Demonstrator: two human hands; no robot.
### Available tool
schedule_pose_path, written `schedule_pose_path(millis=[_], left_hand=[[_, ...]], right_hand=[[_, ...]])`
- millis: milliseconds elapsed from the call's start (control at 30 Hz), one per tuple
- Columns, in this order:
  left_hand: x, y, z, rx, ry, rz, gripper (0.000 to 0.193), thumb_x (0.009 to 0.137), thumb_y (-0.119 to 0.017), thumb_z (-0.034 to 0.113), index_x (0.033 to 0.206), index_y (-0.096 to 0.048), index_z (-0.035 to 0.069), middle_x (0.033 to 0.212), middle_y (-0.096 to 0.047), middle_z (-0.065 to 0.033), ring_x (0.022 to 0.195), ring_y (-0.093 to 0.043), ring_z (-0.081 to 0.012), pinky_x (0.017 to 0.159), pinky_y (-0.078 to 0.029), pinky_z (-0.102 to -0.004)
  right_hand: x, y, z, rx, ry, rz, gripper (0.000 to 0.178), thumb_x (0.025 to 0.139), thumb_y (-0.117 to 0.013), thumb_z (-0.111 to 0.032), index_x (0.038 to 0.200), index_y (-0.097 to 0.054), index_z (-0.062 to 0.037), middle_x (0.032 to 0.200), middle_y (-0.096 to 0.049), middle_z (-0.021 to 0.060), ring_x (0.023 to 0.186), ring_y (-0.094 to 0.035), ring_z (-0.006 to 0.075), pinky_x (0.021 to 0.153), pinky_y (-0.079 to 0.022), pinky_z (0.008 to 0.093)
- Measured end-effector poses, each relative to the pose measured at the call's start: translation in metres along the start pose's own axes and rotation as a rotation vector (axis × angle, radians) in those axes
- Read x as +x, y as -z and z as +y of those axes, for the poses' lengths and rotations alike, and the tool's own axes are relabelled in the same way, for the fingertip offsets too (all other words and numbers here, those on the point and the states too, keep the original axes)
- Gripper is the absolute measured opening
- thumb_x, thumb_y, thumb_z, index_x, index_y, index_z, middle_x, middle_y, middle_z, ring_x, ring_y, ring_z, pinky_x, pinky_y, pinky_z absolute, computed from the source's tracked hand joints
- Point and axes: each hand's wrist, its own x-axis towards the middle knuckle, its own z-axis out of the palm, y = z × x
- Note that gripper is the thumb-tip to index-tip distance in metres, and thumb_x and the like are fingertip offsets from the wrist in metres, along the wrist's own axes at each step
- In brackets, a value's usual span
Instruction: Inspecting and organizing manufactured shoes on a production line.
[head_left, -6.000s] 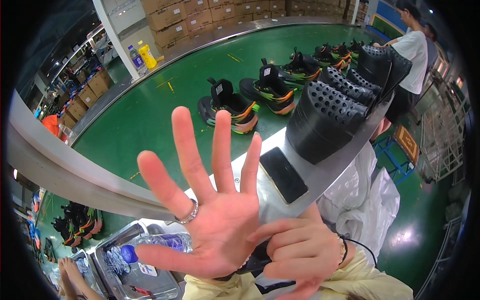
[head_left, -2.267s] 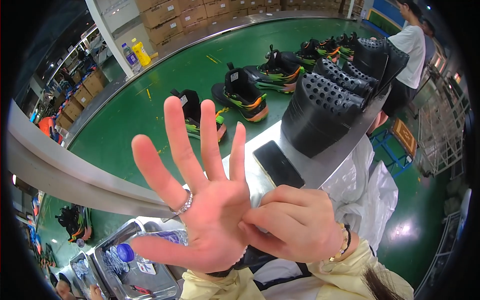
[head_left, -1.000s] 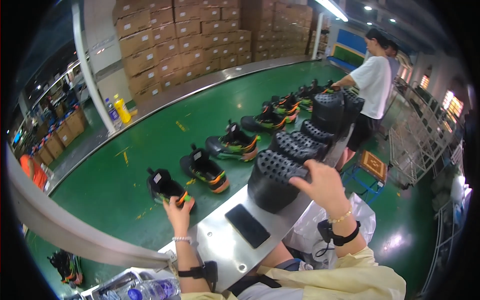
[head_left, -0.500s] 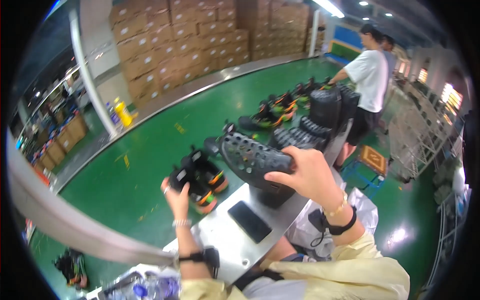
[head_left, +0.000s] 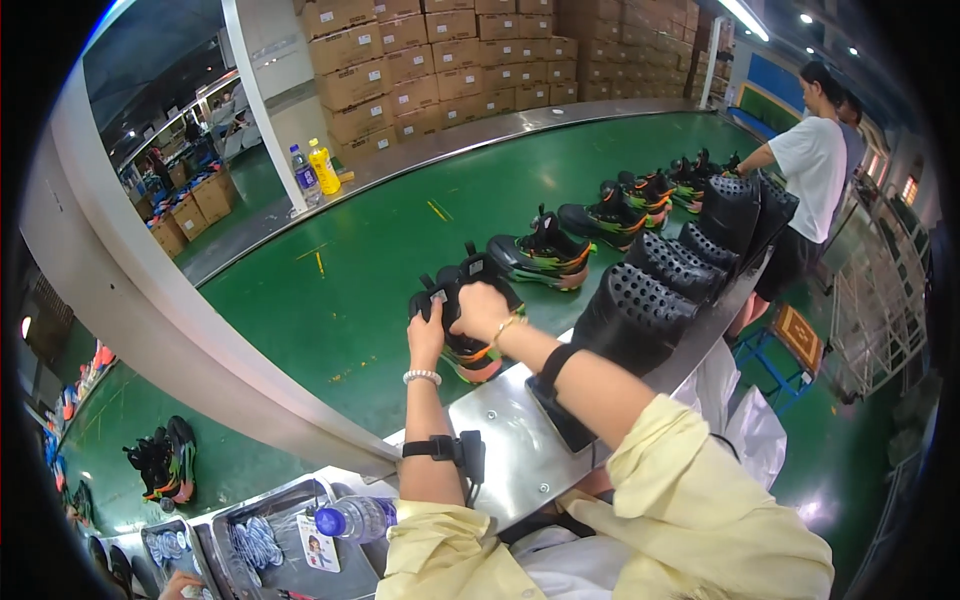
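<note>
I see my left hand [head_left: 424, 338] pinching the near black sneaker with green-orange sole [head_left: 470, 358] at its collar, apparently steadying it. My right hand [head_left: 484, 312] curls over it, fingertips hidden; I can't tell its grip.

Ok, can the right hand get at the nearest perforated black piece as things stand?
Probably yes: the right hand is at a black shoe, but the perforated black piece stands close to its right, holed top uncovered.
</note>
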Motion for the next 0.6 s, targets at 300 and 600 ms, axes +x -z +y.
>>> schedule_pose_path(millis=[300,600], left_hand=[[-0.003,0.0,0.002,-0.056,0.008,0.036,0.062,0.092,-0.053,0.052,0.106,-0.067,-0.007,0.103,-0.066,-0.0307,0.104,-0.062,-0.0441,0.089,-0.047,-0.0456],[-0.021,-0.024,0.001,-0.2,0.005,0.195,0.051,0.095,-0.056,0.042,0.111,-0.066,-0.006,0.103,-0.068,-0.0265,0.101,-0.065,-0.0381,0.088,-0.048,-0.0424]], right_hand=[[0.006,-0.061,0.009,-0.031,0.069,-0.024,0.037,0.074,-0.075,-0.033,0.085,-0.071,0.0019,0.086,-0.069,0.0241,0.082,-0.07,0.0351,0.076,-0.057,0.0419],[0.034,-0.084,0.011,0.16,-0.117,-0.074,0.029,0.087,-0.057,-0.023,0.092,-0.073,0.0007,0.095,-0.069,0.0243,0.092,-0.069,0.0355,0.082,-0.055,0.0421]])
